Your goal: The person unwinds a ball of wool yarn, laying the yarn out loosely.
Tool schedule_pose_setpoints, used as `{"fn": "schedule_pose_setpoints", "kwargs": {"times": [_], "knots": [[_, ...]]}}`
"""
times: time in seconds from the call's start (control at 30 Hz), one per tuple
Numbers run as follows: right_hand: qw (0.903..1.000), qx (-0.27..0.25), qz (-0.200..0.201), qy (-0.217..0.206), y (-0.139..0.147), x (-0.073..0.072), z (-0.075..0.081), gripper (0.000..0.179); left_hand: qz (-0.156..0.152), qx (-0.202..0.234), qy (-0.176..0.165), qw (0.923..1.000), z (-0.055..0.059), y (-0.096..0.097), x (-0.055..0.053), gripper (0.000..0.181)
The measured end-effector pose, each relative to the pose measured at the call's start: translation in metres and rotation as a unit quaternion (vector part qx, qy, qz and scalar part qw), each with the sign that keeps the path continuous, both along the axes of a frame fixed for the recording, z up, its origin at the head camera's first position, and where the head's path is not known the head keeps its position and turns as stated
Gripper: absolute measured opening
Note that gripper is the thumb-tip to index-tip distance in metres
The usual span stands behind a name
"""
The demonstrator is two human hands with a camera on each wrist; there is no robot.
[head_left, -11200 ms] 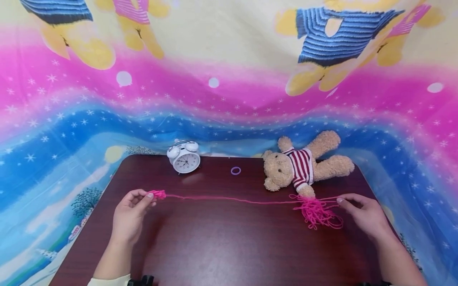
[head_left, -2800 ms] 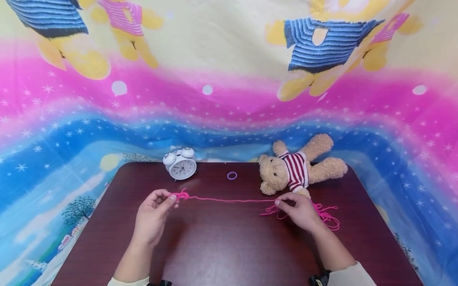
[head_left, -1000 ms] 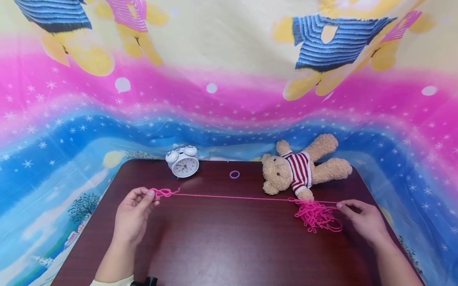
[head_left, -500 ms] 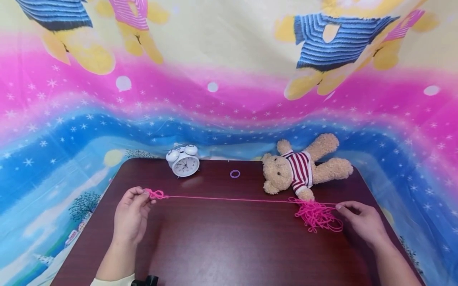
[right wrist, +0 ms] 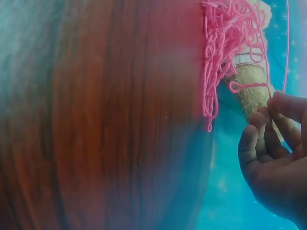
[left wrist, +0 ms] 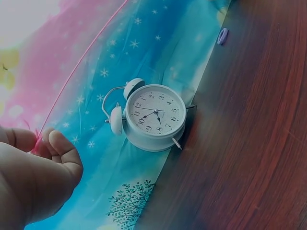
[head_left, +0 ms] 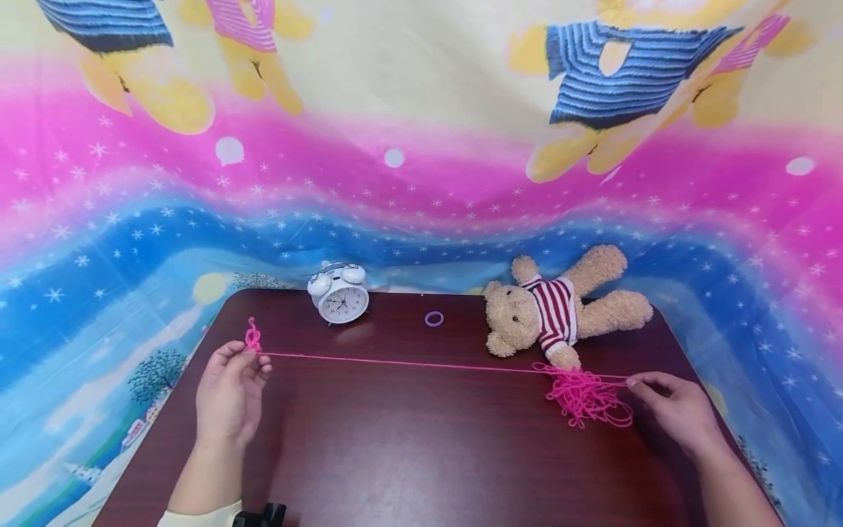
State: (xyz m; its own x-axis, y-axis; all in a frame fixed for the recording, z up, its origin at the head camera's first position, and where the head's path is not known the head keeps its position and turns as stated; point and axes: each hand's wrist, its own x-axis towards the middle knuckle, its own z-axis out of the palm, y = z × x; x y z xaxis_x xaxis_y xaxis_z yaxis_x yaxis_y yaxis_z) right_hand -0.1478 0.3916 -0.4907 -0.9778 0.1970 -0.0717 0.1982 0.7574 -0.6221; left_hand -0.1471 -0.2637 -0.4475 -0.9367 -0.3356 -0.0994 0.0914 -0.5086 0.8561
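Pink yarn runs as one taut strand (head_left: 395,361) across the table between my two hands. My left hand (head_left: 230,399) pinches a small looped bunch of yarn (head_left: 252,338), whose loops stand up above the fingertips. At the right, my right hand (head_left: 678,413) pinches the strand between thumb and index finger. Just left of that hand is a loose tangled heap of yarn (head_left: 586,397), close below the teddy bear's paw. The right wrist view shows the tangle (right wrist: 223,52) beyond the right hand (right wrist: 278,163), its other fingers loosely bent. The left fingertips partly hide the bunch.
A white twin-bell alarm clock (head_left: 342,300) stands at the back left of the dark wooden table (head_left: 421,454). A purple ring (head_left: 434,318) lies at the back middle. The teddy bear (head_left: 556,307) in a striped shirt lies at the back right, before the printed cloth backdrop (head_left: 421,197).
Since 2.8 seconds ago my hands have moved apart, the right one far to the right, lengthening the strand. Over the last second my left hand moved slightly left and its bunch swung upward.
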Motion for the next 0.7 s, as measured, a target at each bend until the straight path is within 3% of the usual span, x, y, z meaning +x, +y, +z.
{"fn": "schedule_pose_setpoints", "kwargs": {"times": [0.23,0.33,0.57,0.7], "knots": [[1.0000,0.006,-0.003,0.002,0.006,0.002,-0.003,0.051,0.024,0.043,0.016,0.9987,-0.001,-0.003,0.000,0.019],[1.0000,-0.002,-0.007,0.006,0.011,0.003,-0.005,0.050,0.059,0.066,0.020,0.9959,-0.002,-0.004,-0.001,0.019],[0.9996,-0.010,-0.027,0.000,0.017,0.004,-0.007,0.050,0.168,0.136,0.044,0.9754,-0.002,-0.012,-0.004,0.022],[0.9991,-0.024,-0.032,-0.013,0.015,0.004,-0.007,0.051,0.186,0.139,0.056,0.9711,-0.002,-0.016,-0.004,0.025]]}}
